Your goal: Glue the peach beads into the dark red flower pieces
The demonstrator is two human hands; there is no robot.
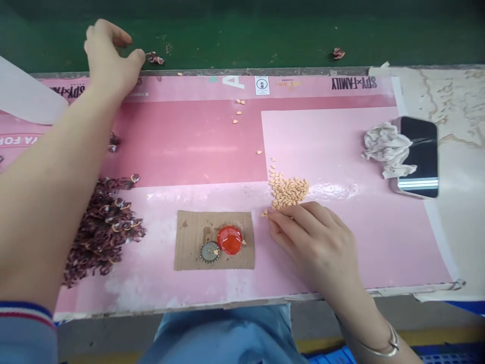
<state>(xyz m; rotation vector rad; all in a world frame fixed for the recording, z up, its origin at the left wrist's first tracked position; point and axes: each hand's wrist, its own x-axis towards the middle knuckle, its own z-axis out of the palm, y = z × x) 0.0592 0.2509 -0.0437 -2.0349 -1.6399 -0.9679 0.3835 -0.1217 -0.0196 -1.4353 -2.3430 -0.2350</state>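
My left hand (111,58) reaches over the green surface at the back. Its thumb is apart from the curled fingers, and the thumb tip is beside a small dark reddish piece (155,58). My right hand (318,242) is closed in a pinch at the edge of a pile of small beige pieces (290,192). A few beige pieces lie at its fingertips; whether one is held between them is hidden. Left of it lies a cardboard square (189,222), carrying a red round dish (230,240) and a crimped metal cap (209,252) with a beige bit on it.
Under my left forearm sits a heap of dark reddish pieces (106,227). Crumpled white paper (386,146) rests partly over a phone (420,156) on the right. Another dark piece (338,53) lies on the green surface (242,40). A white rounded object (30,96) juts in at left.
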